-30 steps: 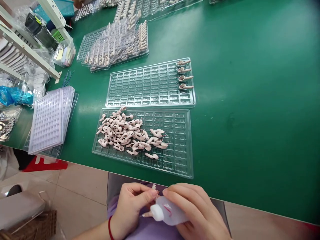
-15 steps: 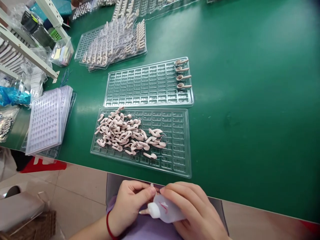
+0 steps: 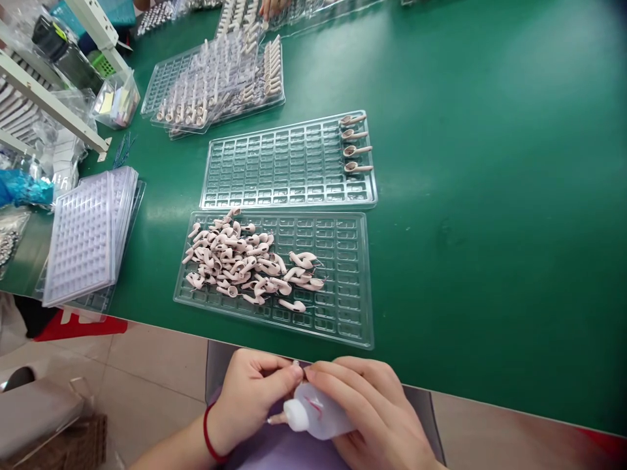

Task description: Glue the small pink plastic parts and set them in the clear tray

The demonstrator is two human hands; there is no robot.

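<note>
My right hand (image 3: 375, 405) is wrapped round a translucent squeeze bottle (image 3: 323, 411) with a white cap, a thin nozzle pointing left and a red mark on its side. Its thumb and fingertips reach towards my left hand (image 3: 259, 395), which is closed in a pinch. A small pale tip, probably of an earbud shell (image 3: 296, 363), shows above the left fingers; the rest is hidden. In front of my hands, a clear tray (image 3: 343, 326) bears a heap of white earbud shells (image 3: 240, 258) with fine wires. Behind it, another clear tray (image 3: 274, 170) has several earbud shells (image 3: 353, 151) along its right end.
Stacked trays filled with earbud parts (image 3: 215, 85) lie farther back. Another person's hand (image 3: 274, 8) is at the top edge. White trays (image 3: 81, 241) are piled at left, near a clear box (image 3: 116, 99) and a metal frame (image 3: 53, 101). The green table (image 3: 490, 228) extends right.
The view has shifted slightly. My right fingertips have come a little closer to the left fingers, the bottle moving left with them. Another person's hand has appeared at the top edge.
</note>
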